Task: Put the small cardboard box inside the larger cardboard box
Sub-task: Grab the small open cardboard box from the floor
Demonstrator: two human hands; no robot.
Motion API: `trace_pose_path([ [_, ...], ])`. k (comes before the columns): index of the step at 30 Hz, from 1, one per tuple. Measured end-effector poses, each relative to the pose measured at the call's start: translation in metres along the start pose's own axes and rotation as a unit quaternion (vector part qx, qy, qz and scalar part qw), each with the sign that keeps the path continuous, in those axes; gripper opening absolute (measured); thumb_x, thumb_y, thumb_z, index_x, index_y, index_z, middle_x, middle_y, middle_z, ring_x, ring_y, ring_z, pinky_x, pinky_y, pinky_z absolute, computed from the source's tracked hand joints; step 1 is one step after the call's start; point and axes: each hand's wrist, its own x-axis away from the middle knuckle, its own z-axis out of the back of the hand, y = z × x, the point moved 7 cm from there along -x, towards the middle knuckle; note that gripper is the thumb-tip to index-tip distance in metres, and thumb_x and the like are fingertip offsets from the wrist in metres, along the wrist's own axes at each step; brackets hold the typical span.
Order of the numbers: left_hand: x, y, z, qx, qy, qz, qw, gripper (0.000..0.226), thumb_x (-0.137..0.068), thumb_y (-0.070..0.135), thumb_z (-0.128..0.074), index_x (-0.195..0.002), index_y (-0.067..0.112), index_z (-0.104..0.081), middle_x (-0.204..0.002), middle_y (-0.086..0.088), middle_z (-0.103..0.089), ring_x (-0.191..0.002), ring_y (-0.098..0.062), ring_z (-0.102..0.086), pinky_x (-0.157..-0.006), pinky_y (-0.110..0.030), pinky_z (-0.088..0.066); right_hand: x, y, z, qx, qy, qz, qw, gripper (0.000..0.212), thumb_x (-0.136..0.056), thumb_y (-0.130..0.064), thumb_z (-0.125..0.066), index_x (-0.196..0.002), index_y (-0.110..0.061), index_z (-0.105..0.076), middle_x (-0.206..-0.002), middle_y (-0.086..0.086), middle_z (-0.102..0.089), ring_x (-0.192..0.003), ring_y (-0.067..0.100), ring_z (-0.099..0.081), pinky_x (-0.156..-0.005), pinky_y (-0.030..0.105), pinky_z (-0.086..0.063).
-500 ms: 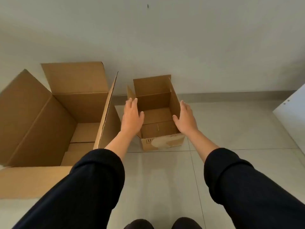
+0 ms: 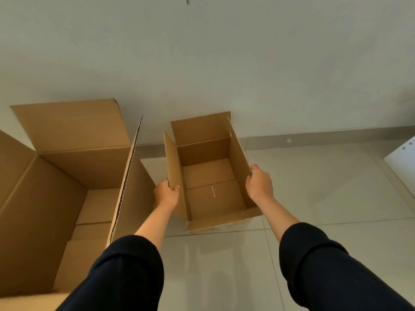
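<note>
The small cardboard box [image 2: 211,176] is open-topped, flaps up, and tilted with its opening toward me, near the wall at centre. My left hand [image 2: 166,194] grips its left flap and my right hand [image 2: 259,182] grips its right side wall. The larger cardboard box [image 2: 67,171] stands open on the floor to the left, flaps raised, its right flap close beside my left hand. Both boxes look empty inside.
Pale tiled floor [image 2: 224,265] runs up to a plain wall [image 2: 224,63] with a grey skirting. A white panel [image 2: 404,162] leans in at the right edge. My dark sleeves fill the lower part of the view.
My hands went from resting flat against the small box's sides to gripping its flap and wall. The box now appears tipped toward me and closer.
</note>
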Motion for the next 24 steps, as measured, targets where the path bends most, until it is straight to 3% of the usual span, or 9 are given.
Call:
trace_pose_path([
  [4,0.001,0.006,-0.003,-0.018,0.021,-0.006,1.0,0.044,-0.098,0.015,-0.048,-0.141,0.003,-0.044,-0.14,-0.019,-0.051,-0.128,-0.036,-0.05,-0.105,-0.046,-0.045,-0.002,0.014,-0.012,-0.035,-0.036,-0.029,0.998,0.035,-0.098,-0.017,-0.047,-0.131,-0.005,-0.051,-0.12,0.017,-0.064,-0.106,0.031,-0.064,-0.09,0.038,-0.054],
  [9,0.016,0.014,-0.003,-0.054,0.043,-0.033,0.997,0.045,-0.1,0.012,-0.042,-0.145,0.004,-0.036,-0.142,-0.02,-0.048,-0.13,-0.036,-0.048,-0.105,-0.044,-0.044,0.007,0.016,-0.009,-0.042,-0.018,-0.049,0.998,0.031,-0.1,-0.008,-0.039,-0.128,-0.002,-0.052,-0.121,0.02,-0.062,-0.108,0.033,-0.062,-0.091,0.038,-0.051],
  [16,0.071,0.044,0.007,-0.106,0.064,-0.124,0.985,0.038,-0.101,0.012,-0.04,-0.138,0.002,-0.044,-0.115,-0.02,-0.065,-0.1,-0.032,-0.066,-0.076,-0.033,-0.052,0.053,0.031,0.042,-0.062,0.032,-0.069,0.995,0.033,-0.1,-0.013,-0.04,-0.129,-0.002,-0.053,-0.118,0.019,-0.064,-0.109,0.034,-0.062,-0.092,0.039,-0.051],
  [18,0.093,0.062,0.014,-0.112,0.066,-0.159,0.979,0.036,-0.101,0.012,-0.04,-0.135,0.0,-0.046,-0.112,-0.022,-0.066,-0.097,-0.032,-0.068,-0.077,-0.035,-0.055,0.067,0.029,0.069,-0.063,0.055,-0.07,0.994,0.032,-0.1,-0.013,-0.04,-0.126,-0.001,-0.054,-0.116,0.019,-0.065,-0.108,0.034,-0.062,-0.09,0.039,-0.052],
  [24,0.169,0.103,0.065,-0.041,0.104,-0.227,0.967,0.037,-0.101,0.012,-0.042,-0.136,0.002,-0.046,-0.12,-0.02,-0.064,-0.111,-0.034,-0.062,-0.091,-0.04,-0.052,0.121,0.002,0.159,-0.086,0.131,-0.043,0.987,0.032,-0.101,-0.013,-0.04,-0.125,0.002,-0.054,-0.12,0.022,-0.063,-0.112,0.036,-0.06,-0.093,0.04,-0.05],
])
